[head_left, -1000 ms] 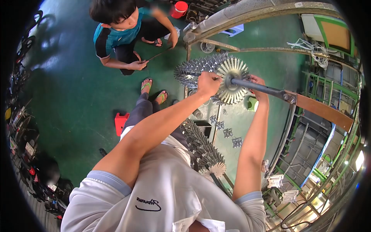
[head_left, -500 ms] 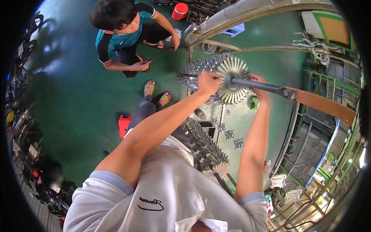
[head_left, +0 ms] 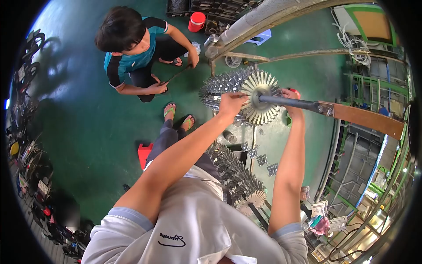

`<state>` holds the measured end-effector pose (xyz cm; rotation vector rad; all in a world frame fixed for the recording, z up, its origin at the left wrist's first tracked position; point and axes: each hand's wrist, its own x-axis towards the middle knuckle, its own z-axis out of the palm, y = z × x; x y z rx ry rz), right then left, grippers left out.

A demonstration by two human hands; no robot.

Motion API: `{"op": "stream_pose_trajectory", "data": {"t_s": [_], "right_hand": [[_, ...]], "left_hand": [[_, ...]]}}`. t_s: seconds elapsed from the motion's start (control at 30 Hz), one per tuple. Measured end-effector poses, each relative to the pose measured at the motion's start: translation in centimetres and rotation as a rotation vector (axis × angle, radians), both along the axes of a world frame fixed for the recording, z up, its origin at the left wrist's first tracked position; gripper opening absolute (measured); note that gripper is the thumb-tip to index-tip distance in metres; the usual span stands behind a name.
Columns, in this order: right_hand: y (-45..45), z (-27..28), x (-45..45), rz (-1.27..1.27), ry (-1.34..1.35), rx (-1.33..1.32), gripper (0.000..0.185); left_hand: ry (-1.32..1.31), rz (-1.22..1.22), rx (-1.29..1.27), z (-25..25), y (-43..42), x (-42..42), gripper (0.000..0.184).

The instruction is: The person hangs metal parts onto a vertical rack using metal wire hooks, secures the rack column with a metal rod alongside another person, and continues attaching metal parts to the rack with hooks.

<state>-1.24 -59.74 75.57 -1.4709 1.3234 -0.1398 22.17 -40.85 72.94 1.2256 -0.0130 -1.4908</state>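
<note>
A pale slotted disc (head_left: 260,110) with radial fins sits on a dark shaft (head_left: 290,100), at the near end of a long row of shiny metal pieces (head_left: 224,81). My left hand (head_left: 232,104) is closed in a pinch at the disc's left rim, and what its fingers hold is hidden. On the disc's right side my right hand (head_left: 293,102) has curled fingers near the rim, partly behind the shaft. Something red (head_left: 296,93) shows by those fingers; I cannot tell whether it is held.
A brown strap or bar (head_left: 367,119) is bolted to the shaft's end. Below lies a second finned row (head_left: 235,165). Another person (head_left: 132,53) squats at upper left with a thin dark rod (head_left: 176,75). A red stool (head_left: 145,154) and red cooler (head_left: 196,21) stand on the green floor.
The view has shifted slightly. Both hands stay at the disc's two sides, the left still pinching. The red thing now shows beside my right fingers.
</note>
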Motion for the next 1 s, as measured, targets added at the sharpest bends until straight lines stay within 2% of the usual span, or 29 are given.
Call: {"op": "stream_pose_trajectory", "data": {"t_s": [0.17, 0.27, 0.47, 0.73, 0.83, 1.0], "right_hand": [[-0.2, 0.3, 0.3, 0.062, 0.030, -0.024, 0.043], [0.0, 1.3, 1.2, 0.066, 0.026, -0.014, 0.042], [0.1, -0.2, 0.1, 0.020, 0.026, -0.051, 0.035], [-0.1, -0.2, -0.6, 0.058, 0.051, -0.025, 0.034], [0.0, -0.7, 0.0, 0.038, -0.035, -0.050, 0.035], [-0.2, 0.6, 0.7, 0.076, 0.024, -0.003, 0.036]], "left_hand": [[0.020, 0.007, 0.033, -0.3, 0.5, -0.6, 0.019], [-0.026, -0.030, 0.035, 0.0, 0.5, -0.3, 0.022], [-0.115, -0.086, -0.013, -2.2, -0.2, -0.1, 0.018], [-0.293, -0.150, -0.018, -1.3, -0.1, 0.3, 0.020], [-0.315, -0.124, -0.007, -0.8, 0.1, -0.1, 0.021], [-0.345, -0.129, 0.064, 0.3, 0.1, 0.0, 0.022]]}}
